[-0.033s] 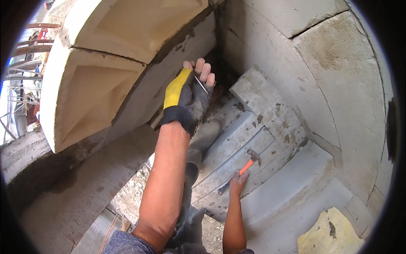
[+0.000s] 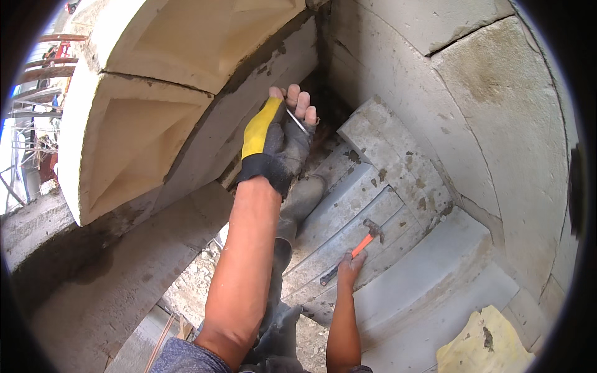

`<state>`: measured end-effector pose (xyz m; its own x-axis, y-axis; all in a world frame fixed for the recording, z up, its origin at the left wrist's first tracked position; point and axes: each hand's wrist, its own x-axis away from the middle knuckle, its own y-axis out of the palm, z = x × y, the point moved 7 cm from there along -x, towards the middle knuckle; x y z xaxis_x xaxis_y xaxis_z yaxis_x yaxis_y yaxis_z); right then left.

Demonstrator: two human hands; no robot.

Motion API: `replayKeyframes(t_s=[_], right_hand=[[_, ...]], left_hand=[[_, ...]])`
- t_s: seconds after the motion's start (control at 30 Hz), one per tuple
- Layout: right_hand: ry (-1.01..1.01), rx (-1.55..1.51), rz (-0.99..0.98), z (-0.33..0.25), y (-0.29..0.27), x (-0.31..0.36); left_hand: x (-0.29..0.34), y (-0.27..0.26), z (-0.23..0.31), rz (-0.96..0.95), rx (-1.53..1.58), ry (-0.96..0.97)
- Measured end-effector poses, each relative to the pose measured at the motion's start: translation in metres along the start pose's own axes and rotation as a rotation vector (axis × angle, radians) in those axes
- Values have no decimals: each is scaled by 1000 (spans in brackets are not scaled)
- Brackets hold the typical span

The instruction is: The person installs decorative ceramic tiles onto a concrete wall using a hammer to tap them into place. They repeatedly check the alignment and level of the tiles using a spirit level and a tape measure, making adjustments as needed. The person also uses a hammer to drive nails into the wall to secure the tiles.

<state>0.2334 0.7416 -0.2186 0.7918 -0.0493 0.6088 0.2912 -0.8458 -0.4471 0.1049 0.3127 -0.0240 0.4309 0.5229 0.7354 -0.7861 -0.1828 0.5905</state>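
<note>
My left hand (image 2: 280, 133), in a yellow and black glove with bare fingertips, is raised near the dark corner between the walls. Its fingers are curled, and a thin shiny metal rod (image 2: 297, 121) lies across the palm; the rod's ends are partly hidden. Lower and to the right, my bare right hand (image 2: 352, 267) grips a hammer (image 2: 362, 245) around its orange and black handle. The hammer's steel head points up and away, over a stepped grey stone block (image 2: 388, 202) spotted with mortar.
Cream moulded stone panels (image 2: 143, 143) rise on the left. A curved pale block wall (image 2: 491, 124) stands right. Behind my left forearm is a dusty grey tube-shaped thing (image 2: 306, 194). Rubble (image 2: 194, 280) lies below, and a torn yellowish piece (image 2: 482, 345) lies lower right.
</note>
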Motion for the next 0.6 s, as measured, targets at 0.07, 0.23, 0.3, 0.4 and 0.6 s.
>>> replayKeyframes(t_s=[0.07, 0.23, 0.3, 0.4, 0.6], right_hand=[[86, -84, 7, 16, -3, -3], [30, 132, 63, 34, -4, -7], [114, 89, 28, 25, -2, -6], [194, -20, -32, -33, -3, 7], [-83, 201, 15, -20, -14, 7]], left_hand=[[-11, 0, -8, -22, -18, -17], [-20, 6, -13, -60, -132, 20], [-17, 7, -12, -48, -185, 29], [-11, -1, -10, -26, -302, 10], [6, -2, -11, -31, -455, -30]])
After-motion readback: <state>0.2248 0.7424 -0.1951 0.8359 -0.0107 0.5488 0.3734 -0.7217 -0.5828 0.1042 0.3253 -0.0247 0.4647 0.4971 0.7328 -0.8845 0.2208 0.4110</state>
